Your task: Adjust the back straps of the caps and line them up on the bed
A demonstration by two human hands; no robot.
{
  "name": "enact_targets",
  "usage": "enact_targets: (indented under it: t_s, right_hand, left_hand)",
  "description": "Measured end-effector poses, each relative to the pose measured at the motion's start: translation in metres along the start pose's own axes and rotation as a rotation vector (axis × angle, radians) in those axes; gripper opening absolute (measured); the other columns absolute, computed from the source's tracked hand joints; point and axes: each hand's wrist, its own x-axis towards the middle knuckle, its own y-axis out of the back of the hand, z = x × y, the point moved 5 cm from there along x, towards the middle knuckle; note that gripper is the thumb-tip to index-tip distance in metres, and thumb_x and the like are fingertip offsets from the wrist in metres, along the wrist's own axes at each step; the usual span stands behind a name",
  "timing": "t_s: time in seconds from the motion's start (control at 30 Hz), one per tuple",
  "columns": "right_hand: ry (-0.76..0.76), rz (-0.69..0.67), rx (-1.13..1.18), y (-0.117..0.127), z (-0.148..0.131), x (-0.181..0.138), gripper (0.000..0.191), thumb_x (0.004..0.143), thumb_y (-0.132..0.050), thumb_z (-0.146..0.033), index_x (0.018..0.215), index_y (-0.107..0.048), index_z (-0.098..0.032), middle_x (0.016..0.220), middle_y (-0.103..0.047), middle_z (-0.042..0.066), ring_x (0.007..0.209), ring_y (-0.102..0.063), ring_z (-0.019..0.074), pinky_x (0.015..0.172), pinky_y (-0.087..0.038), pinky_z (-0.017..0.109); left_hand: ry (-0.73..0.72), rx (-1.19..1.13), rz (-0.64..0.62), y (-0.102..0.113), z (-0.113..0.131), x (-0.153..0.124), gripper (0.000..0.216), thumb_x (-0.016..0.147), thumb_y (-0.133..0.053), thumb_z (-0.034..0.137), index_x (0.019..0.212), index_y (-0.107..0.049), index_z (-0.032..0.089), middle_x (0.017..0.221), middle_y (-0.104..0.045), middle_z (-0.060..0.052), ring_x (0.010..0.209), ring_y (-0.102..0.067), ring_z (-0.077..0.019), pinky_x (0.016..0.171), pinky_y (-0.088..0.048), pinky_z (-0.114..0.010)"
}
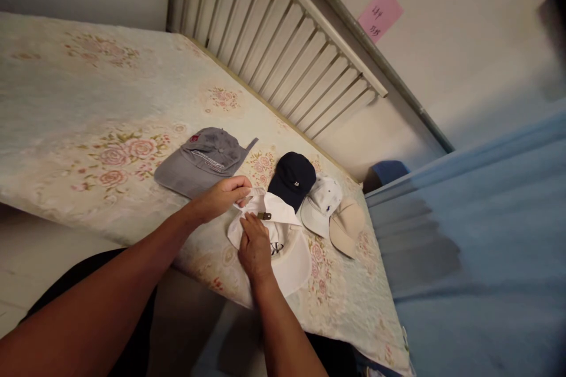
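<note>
A white baseball cap (289, 262) with a black letter logo lies on the bed, its brim pointing to the lower right. A small dark buckle or clasp (264, 216) shows on its back part. My left hand (227, 195) pinches the edge of the cap at its far left side, thumb and fingers together. On the near side, my right hand (256, 247) grips the same cap close to the buckle; its fingertips are partly hidden. Just behind is a black cap (292, 179). To my left rests a grey cap (207, 159) with its strap sticking out.
A white cap with a small dark emblem (325, 197) and a beige cap (349, 221) lie overlapping at right. Floral bedding (132, 88) covers the bed. A slatted rail (283, 47) runs along the wall, and a blue curtain (477, 235) hangs at right.
</note>
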Motion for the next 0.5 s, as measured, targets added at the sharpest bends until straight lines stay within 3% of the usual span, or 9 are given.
enact_targets:
  t_s: [0.13,0.23,0.37,0.5]
  right_hand:
    - [0.014,0.019,0.008,0.000,-0.001,0.000,0.044,0.086,-0.041,-0.007,0.124,-0.060,-0.019,0.135,-0.057,0.010,0.129,-0.048,0.0222,0.105,-0.040,0.043]
    - [0.001,0.028,0.015,0.001,-0.001,-0.002,0.052,0.084,-0.041,-0.006,0.135,-0.050,-0.016,0.135,-0.056,0.013,0.127,-0.050,0.0231,0.104,-0.040,0.043]
    - [0.030,0.031,0.029,0.006,-0.007,-0.003,0.057,0.087,-0.037,-0.008,0.144,-0.036,-0.015,0.140,-0.052,0.013,0.128,-0.048,0.0216,0.105,-0.040,0.041]
    - [0.111,-0.013,-0.030,0.004,-0.018,0.002,0.060,0.084,-0.038,-0.005,0.143,-0.037,-0.015,0.148,-0.043,0.012,0.134,-0.041,0.0222,0.105,-0.038,0.041]
  left_hand:
    - [-0.029,-0.112,0.096,0.006,-0.003,0.002,0.019,0.083,-0.056,0.034,0.072,-0.052,0.019,0.055,-0.041,0.006,0.050,-0.038,-0.0097,0.050,-0.030,-0.022]
    - [-0.034,-0.204,0.154,0.010,-0.008,0.004,0.018,0.082,-0.058,0.034,0.074,-0.050,0.020,0.053,-0.038,0.007,0.046,-0.034,-0.0083,0.047,-0.026,-0.021]
    - [-0.043,-0.256,0.148,0.010,-0.011,0.006,0.019,0.082,-0.060,0.033,0.074,-0.050,0.019,0.054,-0.041,0.006,0.047,-0.034,-0.0074,0.048,-0.026,-0.021]
    - [-0.029,-0.250,0.153,0.011,-0.010,0.006,0.019,0.081,-0.060,0.033,0.074,-0.050,0.019,0.055,-0.041,0.006,0.047,-0.035,-0.0076,0.047,-0.027,-0.021]
